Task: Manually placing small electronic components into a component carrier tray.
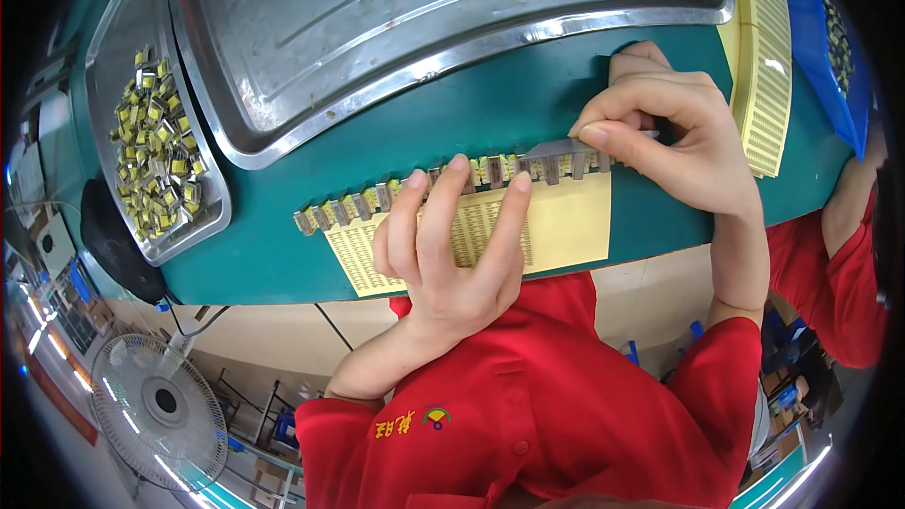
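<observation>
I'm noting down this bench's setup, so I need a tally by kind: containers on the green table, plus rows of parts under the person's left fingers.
Metal trays, wide tray and narrow tray: 2
Blue bin: 1
Row of yellow-and-metal parts: 1
Total: 4

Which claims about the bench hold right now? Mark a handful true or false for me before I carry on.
1. The left hand has its fingers on the row of small parts. True.
2. The right hand holds nothing. False: it pinches a thin flat grey piece.
3. The left hand covers part of the yellow sheet. True.
4. The big heap of parts sits in the large tray. False: it is in the narrow tray at the left.
5. A fan shows at the lower left. True.
</observation>
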The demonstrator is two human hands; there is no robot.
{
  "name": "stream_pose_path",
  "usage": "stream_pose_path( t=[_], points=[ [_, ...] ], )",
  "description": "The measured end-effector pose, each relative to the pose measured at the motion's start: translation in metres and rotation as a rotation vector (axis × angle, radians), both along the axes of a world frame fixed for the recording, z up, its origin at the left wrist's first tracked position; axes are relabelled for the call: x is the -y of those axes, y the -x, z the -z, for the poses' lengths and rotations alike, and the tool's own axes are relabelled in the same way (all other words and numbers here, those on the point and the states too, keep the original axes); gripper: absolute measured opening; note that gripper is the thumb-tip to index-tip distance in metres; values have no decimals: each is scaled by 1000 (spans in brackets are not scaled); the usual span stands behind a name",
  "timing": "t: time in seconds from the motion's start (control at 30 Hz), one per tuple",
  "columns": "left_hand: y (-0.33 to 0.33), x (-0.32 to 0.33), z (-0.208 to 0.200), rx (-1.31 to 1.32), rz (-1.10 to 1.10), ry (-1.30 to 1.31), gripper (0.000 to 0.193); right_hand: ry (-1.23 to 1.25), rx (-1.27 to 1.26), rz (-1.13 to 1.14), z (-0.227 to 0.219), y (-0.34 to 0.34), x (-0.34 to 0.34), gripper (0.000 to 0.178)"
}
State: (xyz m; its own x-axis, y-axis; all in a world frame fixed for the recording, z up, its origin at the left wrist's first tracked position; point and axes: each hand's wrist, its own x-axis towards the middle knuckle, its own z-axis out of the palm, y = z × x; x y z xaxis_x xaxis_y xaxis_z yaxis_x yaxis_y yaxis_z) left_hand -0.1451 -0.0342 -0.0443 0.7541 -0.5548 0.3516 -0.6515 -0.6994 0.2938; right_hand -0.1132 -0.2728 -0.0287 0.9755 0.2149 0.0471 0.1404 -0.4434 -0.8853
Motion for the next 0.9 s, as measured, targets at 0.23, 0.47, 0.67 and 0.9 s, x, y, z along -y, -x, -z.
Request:
stream_pose_path(
  t=[0.23,0.47,0.67,0.9],
  points=[
    [2,-1,-3,-12,-1,-19,45,-83,-26,53,-1,2,-2,8],
    [3,1,-7,-11,-17,-35,45,-172,-186,130,-8,4,5,12],
    [1,3,-14,-56,-21,-74,42,-99,-96,10,-7,3,10,9],
    [3,5,-8,5,-41,-31,38,-70,-80,12,-6,4,9,9]
  ],
)
